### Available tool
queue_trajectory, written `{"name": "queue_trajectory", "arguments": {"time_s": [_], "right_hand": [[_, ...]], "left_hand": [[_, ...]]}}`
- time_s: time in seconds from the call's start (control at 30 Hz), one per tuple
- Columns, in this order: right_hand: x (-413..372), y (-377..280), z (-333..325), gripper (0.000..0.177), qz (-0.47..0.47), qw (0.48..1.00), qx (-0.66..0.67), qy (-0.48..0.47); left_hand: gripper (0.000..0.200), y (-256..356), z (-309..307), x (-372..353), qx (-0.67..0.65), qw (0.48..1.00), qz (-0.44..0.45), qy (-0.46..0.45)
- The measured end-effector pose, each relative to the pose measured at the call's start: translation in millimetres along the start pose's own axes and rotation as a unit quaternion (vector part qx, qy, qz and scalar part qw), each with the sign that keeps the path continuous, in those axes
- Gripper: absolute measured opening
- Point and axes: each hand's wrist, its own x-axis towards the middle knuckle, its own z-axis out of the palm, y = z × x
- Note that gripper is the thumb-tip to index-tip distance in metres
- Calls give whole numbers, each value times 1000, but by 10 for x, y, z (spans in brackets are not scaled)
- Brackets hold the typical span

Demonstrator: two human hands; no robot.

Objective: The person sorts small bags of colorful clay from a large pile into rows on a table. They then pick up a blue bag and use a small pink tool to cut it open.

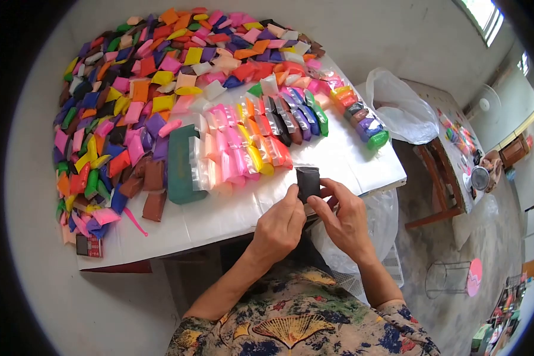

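Close to the table's front edge, a small black clear-wrapped packet [308, 183] is held upright between both hands. The fingers of my left hand [277, 224] pinch its left side. My right hand [343, 215] grips the right side, thumb in front and fingers behind. Just beyond lie rows of coloured packets [228, 155], ordered from pale through pink, yellow, orange and red. Behind these, more rows continue into black, brown, purple, blue and green packets [318, 115]. A dark green block [183, 172] stands at the left end of the rows.
A big heap of loose coloured packets [139, 92] covers the left and back of the white table [347, 169]. A strip of packets [362, 121] lies near the right edge. Clear plastic bags [403, 110] hang beyond it. Further right stand another table [457, 178] and a pink-topped stool [474, 277].
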Motion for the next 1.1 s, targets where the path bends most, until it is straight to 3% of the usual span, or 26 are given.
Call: {"name": "queue_trajectory", "arguments": {"time_s": [0.17, 0.27, 0.4, 0.53, 0.67, 0.77, 1.1], "right_hand": [[219, 62, 15, 40, 38, 992, 114, -28], [426, 226, 67, 42, -29, 996, 87, -14], [707, 389, 176, 44, -77, 996, 41, -29], [742, 452, 301, 45, -80, 996, -17, -34], [738, 461, 330, 45, -41, 998, 28, -27], [747, 543, 426, 45, -84, 996, 16, 6], [717, 351, 367, 42, -43, 998, -53, -17]], "left_hand": [[23, -75, 21, 113, -37, 999, 28, -1], [29, -135, 24, 131, -32, 999, 30, -28], [30, -165, 0, 65, -32, 998, -35, -43], [23, -187, -65, 40, -59, 992, -94, -51], [17, -194, -99, 33, -88, 987, -122, -57], [15, -189, -106, 36, -99, 984, -131, -66], [14, -337, -456, 43, -67, 983, -125, -113]]}}
